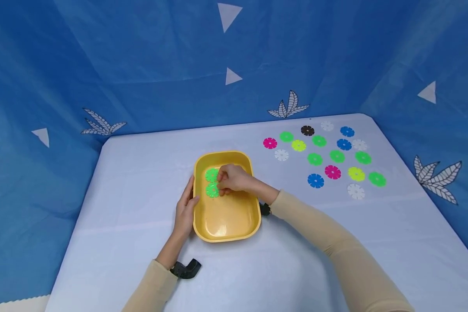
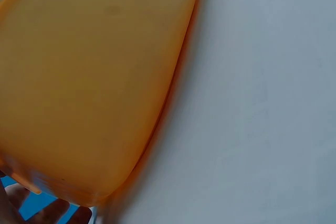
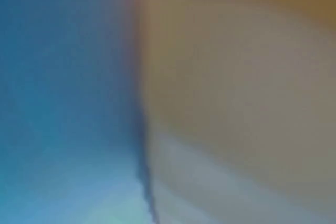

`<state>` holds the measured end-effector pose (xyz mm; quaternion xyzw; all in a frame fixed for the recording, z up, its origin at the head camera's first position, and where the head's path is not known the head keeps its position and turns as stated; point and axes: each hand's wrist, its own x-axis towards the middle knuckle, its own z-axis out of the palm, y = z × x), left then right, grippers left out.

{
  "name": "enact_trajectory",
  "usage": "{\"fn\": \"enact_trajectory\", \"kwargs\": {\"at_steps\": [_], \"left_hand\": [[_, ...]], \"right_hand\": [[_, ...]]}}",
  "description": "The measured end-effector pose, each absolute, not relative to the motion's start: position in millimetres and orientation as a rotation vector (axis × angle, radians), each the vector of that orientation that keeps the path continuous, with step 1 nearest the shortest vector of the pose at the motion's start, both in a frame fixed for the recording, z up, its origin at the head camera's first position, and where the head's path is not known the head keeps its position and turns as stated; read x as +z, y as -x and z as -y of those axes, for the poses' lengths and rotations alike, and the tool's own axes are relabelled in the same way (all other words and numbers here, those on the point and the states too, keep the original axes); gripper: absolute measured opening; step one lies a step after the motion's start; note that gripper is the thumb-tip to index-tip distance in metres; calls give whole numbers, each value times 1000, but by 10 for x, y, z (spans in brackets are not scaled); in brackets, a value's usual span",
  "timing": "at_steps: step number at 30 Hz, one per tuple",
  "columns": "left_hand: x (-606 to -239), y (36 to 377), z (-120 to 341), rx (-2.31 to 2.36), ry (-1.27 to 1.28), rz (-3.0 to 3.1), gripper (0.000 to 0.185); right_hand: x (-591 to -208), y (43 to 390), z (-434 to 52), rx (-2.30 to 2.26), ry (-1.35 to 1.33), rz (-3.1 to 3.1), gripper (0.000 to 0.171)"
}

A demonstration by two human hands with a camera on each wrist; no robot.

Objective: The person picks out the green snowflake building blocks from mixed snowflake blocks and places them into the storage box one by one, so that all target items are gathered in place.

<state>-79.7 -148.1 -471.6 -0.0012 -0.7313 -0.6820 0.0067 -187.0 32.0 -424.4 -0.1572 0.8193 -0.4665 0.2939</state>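
Observation:
A yellow plastic tray (image 1: pixel 226 216) stands on the white-covered table, its side large in the left wrist view. Two green slotted discs (image 1: pixel 212 175) lie one below the other in its far left part. My left hand (image 1: pixel 185 211) rests along the tray's left side, its fingers fairly straight and the thumb by the rim. Over the tray's right rim reaches my right hand (image 1: pixel 234 178), its fingers curled, pinching the lower green disc (image 1: pixel 212 190) at its right edge. The fingers hide part of both discs. Only a blur of tan and blue shows in the right wrist view.
Several slotted discs lie spread at the table's back right, among them a pink disc (image 1: pixel 333 172), a blue disc (image 1: pixel 316 180), a white disc (image 1: pixel 356 191), a yellow disc (image 1: pixel 356 173) and a black disc (image 1: pixel 307 130). A blue curtain (image 1: pixel 171 65) hangs behind the table.

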Motion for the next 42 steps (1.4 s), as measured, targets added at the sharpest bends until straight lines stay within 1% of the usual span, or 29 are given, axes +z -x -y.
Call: {"fn": "enact_trajectory", "kwargs": {"at_steps": [5, 10, 13, 19, 26, 32, 38, 42], "left_hand": [[-4718, 789, 1476, -2137, -16, 2285, 59], [-4703, 798, 1466, -2135, -1, 2273, 59], [-4694, 802, 1467, -2126, 4, 2271, 59], [-4694, 797, 1475, -2126, -13, 2275, 59], [-4700, 791, 1474, -2145, 1, 2254, 59], [-4713, 791, 1475, -2145, -2, 2258, 59], [-4730, 796, 1470, -2152, -4, 2257, 59], [-4730, 797, 1471, -2142, 5, 2259, 59]], "right_hand": [[-4040, 1857, -512, -1348, 500, -2088, 21], [-3806, 1867, -999, -1313, 505, -2206, 28], [-3775, 1933, -1387, -1286, 404, -2320, 29], [-3793, 2110, -2152, -1216, 111, -2480, 43], [-3828, 2287, -2766, -1196, -109, -2543, 54], [-3978, 2374, -2973, -1130, -214, -2518, 60], [-4171, 2447, -3023, -1013, -271, -2533, 58], [-4261, 2469, -3037, -959, -270, -2570, 61]]}}
